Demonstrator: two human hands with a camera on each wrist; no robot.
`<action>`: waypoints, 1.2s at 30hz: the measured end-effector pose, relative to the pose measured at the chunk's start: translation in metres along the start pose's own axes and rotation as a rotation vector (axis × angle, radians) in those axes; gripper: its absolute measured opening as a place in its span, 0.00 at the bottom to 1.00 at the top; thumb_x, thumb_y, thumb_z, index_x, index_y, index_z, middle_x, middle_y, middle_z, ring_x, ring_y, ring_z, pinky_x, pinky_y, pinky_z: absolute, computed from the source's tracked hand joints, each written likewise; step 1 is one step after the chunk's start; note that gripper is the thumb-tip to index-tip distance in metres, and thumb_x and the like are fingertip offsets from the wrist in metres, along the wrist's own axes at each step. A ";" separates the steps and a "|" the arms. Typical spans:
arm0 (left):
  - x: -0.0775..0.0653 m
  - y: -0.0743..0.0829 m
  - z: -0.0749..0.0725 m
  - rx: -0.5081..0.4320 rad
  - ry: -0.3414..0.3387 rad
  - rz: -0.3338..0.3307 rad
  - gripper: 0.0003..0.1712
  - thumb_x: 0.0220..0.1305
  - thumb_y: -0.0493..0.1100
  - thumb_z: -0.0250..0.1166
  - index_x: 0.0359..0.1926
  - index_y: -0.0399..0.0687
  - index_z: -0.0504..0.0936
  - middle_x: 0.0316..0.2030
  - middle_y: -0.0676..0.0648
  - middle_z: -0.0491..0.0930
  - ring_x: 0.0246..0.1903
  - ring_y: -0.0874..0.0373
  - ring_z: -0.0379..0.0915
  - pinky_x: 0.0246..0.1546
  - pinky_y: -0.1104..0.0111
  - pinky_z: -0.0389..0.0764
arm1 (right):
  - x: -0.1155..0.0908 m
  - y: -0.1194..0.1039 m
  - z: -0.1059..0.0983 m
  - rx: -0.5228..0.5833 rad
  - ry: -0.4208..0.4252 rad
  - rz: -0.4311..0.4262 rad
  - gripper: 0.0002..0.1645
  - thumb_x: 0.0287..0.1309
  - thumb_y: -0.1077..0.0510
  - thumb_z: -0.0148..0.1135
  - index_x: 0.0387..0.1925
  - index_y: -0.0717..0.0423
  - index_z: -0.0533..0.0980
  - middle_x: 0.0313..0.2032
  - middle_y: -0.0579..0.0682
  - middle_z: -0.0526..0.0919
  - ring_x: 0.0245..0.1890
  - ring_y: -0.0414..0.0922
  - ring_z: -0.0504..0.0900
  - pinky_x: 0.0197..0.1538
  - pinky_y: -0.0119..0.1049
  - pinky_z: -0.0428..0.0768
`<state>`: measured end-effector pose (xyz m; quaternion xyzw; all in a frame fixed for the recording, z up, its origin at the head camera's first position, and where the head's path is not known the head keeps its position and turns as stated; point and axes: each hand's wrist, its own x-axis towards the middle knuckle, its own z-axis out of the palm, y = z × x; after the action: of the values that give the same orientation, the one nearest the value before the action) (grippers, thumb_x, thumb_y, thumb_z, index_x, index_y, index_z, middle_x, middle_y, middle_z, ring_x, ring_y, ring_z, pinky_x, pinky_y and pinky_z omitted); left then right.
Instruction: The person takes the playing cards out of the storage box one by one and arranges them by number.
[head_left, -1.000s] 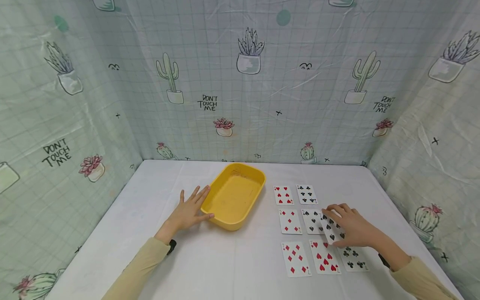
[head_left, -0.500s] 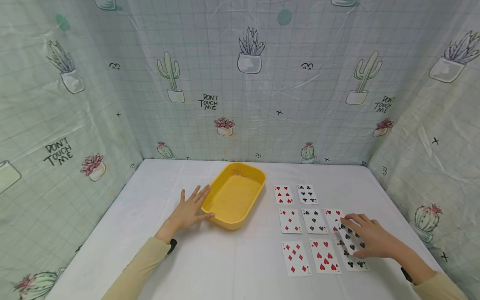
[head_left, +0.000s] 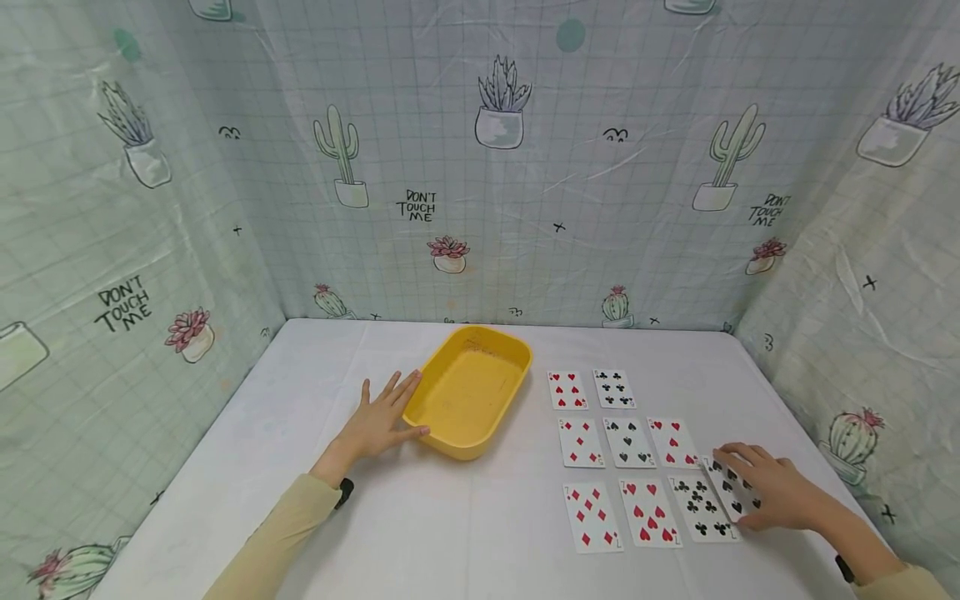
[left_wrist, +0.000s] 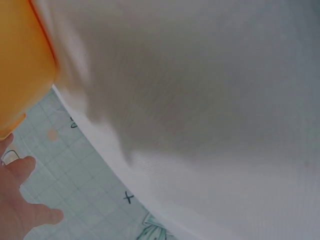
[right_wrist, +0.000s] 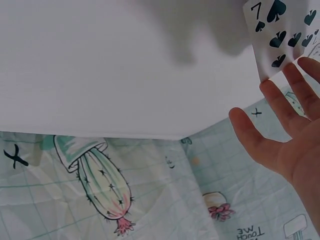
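My right hand (head_left: pixel 776 493) holds a seven of spades (head_left: pixel 726 487) between thumb and fingertips, at the right end of the nearest row of playing cards. In the right wrist view the fingertips meet the edge of this card (right_wrist: pixel 272 47), which is face up. Just left of it lies the seven of clubs (head_left: pixel 701 510), then the seven of hearts (head_left: pixel 649 514) and the seven of diamonds (head_left: pixel 592 518). Fingers spread, my left hand (head_left: pixel 375 427) rests against the left rim of a yellow tray (head_left: pixel 467 396) with nothing in it.
Behind the sevens lie the five of diamonds (head_left: pixel 581 443), five of spades (head_left: pixel 628 443) and five of hearts (head_left: pixel 673 443). The six of hearts (head_left: pixel 567 391) and six of clubs (head_left: pixel 615 389) form the farthest row. A cactus-print cloth (head_left: pixel 555 167) surrounds the white table (head_left: pixel 420 525).
My right hand has carried the seven of spades rightward and toward me, from over the fives to beside the seven of clubs, uncovering the five of hearts. The left hand stays put.
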<state>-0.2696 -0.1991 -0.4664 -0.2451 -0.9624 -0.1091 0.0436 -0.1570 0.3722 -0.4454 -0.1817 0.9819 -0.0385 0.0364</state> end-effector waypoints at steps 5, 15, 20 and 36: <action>0.000 0.000 0.000 0.011 0.006 0.004 0.52 0.53 0.72 0.48 0.70 0.55 0.38 0.70 0.53 0.44 0.69 0.46 0.40 0.58 0.34 0.39 | -0.004 0.010 0.007 0.000 -0.045 0.050 0.54 0.18 0.45 0.76 0.55 0.60 0.67 0.52 0.57 0.68 0.51 0.58 0.67 0.39 0.62 0.68; 0.000 0.001 -0.001 0.000 0.022 0.011 0.52 0.53 0.72 0.49 0.70 0.54 0.39 0.69 0.50 0.46 0.68 0.45 0.41 0.58 0.34 0.37 | -0.009 0.016 0.009 0.025 -0.076 0.087 0.53 0.18 0.47 0.75 0.54 0.62 0.68 0.52 0.59 0.69 0.51 0.59 0.68 0.40 0.61 0.67; 0.000 0.001 -0.001 -0.009 0.015 0.002 0.52 0.53 0.72 0.49 0.70 0.56 0.38 0.70 0.52 0.45 0.69 0.47 0.40 0.59 0.34 0.36 | -0.009 0.017 0.008 0.006 -0.070 0.078 0.52 0.18 0.47 0.75 0.54 0.60 0.68 0.52 0.58 0.69 0.50 0.58 0.69 0.40 0.59 0.67; 0.000 0.001 -0.001 -0.020 0.001 -0.008 0.52 0.53 0.72 0.49 0.70 0.55 0.38 0.70 0.53 0.44 0.69 0.48 0.38 0.59 0.35 0.36 | -0.010 0.018 0.008 0.007 -0.106 0.082 0.55 0.18 0.43 0.75 0.55 0.62 0.67 0.52 0.58 0.71 0.51 0.58 0.66 0.42 0.59 0.65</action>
<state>-0.2688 -0.1990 -0.4653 -0.2415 -0.9622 -0.1191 0.0410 -0.1537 0.3919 -0.4545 -0.1433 0.9850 -0.0308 0.0906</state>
